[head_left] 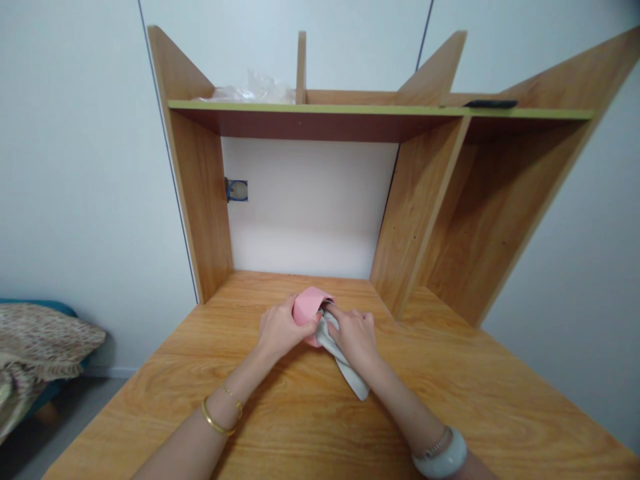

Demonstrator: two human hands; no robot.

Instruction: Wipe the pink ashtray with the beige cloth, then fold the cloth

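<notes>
Pink cloth (307,305) sits bunched at the middle of the wooden desk (450,400), just in front of the open back panel. The left hand (280,330) is wrapped round its near side, fingers closed on the fabric. The right hand (356,337) is curled too, pinching the top end of a grey cloth (351,378) right where it meets the pink. The grey strip trails back under that hand toward the wrist, lying flat on the wood. Up on the shelf (350,107), a crumpled plastic bag (255,90) rests at left.

Pink sock (306,307), grey sock (345,367), wood-grain desk (450,393), green-edged shelf (320,106), leopard-print blanket (35,333).
</notes>
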